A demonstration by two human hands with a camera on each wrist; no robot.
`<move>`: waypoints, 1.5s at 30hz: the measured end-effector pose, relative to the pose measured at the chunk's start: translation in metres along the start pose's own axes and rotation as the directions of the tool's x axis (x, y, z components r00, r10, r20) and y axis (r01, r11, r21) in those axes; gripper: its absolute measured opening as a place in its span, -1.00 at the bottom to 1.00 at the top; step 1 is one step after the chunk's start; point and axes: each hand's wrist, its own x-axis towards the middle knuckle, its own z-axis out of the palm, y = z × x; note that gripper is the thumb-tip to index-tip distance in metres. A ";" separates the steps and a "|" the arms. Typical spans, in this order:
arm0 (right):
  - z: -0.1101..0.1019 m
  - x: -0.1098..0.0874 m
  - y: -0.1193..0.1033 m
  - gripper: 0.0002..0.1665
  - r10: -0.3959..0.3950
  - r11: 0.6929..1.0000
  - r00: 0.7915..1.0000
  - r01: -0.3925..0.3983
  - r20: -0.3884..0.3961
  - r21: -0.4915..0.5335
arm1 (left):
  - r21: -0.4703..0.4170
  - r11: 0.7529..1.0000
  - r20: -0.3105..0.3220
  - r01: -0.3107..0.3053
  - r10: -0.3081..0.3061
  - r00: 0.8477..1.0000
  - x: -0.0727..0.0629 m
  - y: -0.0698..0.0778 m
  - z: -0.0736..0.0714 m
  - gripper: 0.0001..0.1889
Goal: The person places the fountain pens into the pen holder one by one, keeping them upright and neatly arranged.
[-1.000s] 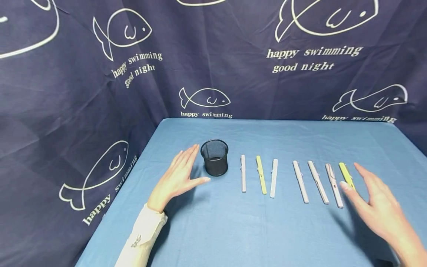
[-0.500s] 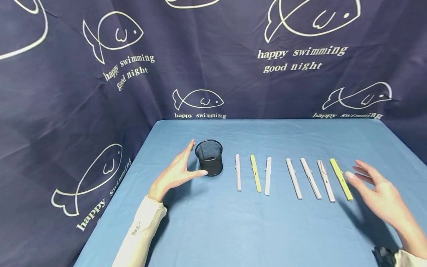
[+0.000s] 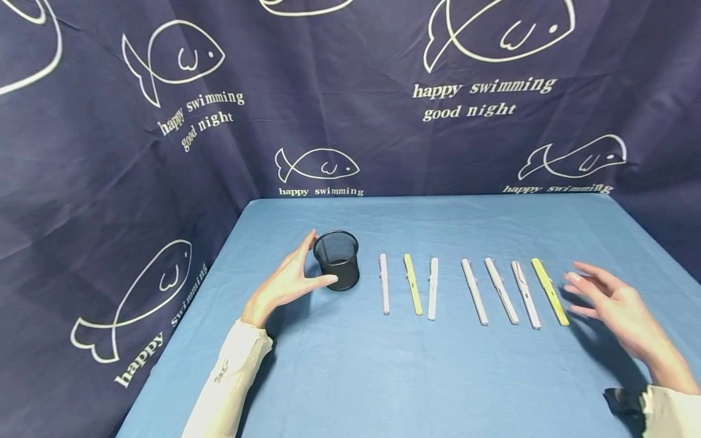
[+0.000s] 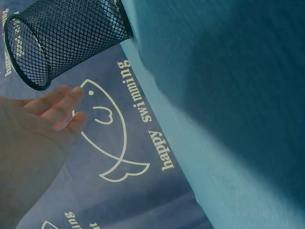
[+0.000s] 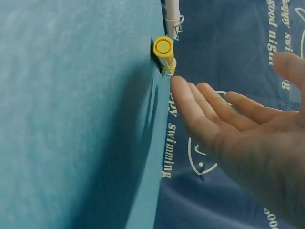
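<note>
A black mesh pen cup [image 3: 336, 261] stands upright on the blue cloth. My left hand [image 3: 287, 283] is at its left side, thumb and fingers spread apart around it; in the left wrist view, fingers [image 4: 57, 105] lie close to the mesh, and contact cannot be told. Holding nothing, my right hand [image 3: 624, 310] hovers just right of a yellow pen [image 3: 550, 292], its fingers relaxed. Seen end-on in the right wrist view, the yellow pen's barrel [image 5: 163, 47] lies near the fingertips. Left of it are a pinkish pen [image 3: 526, 295] and two pale pens [image 3: 501, 291].
Nearer the cup lie a pale pen [image 3: 384, 284], another yellow pen [image 3: 413, 284] and a white pen [image 3: 433, 289], roughly parallel. Blue cloth [image 3: 383, 377] covers the table. Dark blue curtains [image 3: 383, 121] with white fish prints hang behind and at the sides.
The head view has shifted, so everything appears further left. My left hand has come closer round the cup. My right hand has drawn back to the right, uncovering the yellow pen.
</note>
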 end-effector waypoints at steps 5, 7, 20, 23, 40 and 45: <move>-0.006 0.004 0.007 -0.65 0.012 0.986 0.998 -0.022 0.063 0.164 | -0.011 1.000 -0.001 0.020 -0.020 1.000 0.000 0.000 0.000 0.25; -0.008 0.005 0.009 -0.65 0.022 0.978 0.996 -0.039 0.085 0.203 | -0.007 1.000 0.000 0.024 -0.024 1.000 0.000 0.000 -0.001 0.24; -0.013 0.015 0.009 -0.73 0.125 0.948 0.981 -0.163 0.151 0.274 | -0.018 1.000 -0.003 -0.002 0.002 1.000 0.006 -0.005 0.000 0.12; -0.013 0.019 0.008 -0.79 0.160 0.951 0.975 -0.193 0.152 0.241 | -0.021 1.000 -0.004 -0.002 0.002 1.000 0.006 -0.005 0.000 0.12; -0.010 0.033 0.001 -0.28 0.284 0.958 0.945 -0.288 0.162 0.002 | -0.066 0.998 0.008 -0.005 0.006 1.000 0.008 -0.005 0.001 0.03; -0.009 0.037 -0.002 -0.09 0.320 0.947 0.931 -0.310 0.178 -0.078 | -0.069 0.998 0.015 0.002 -0.001 1.000 0.008 -0.004 -0.001 0.03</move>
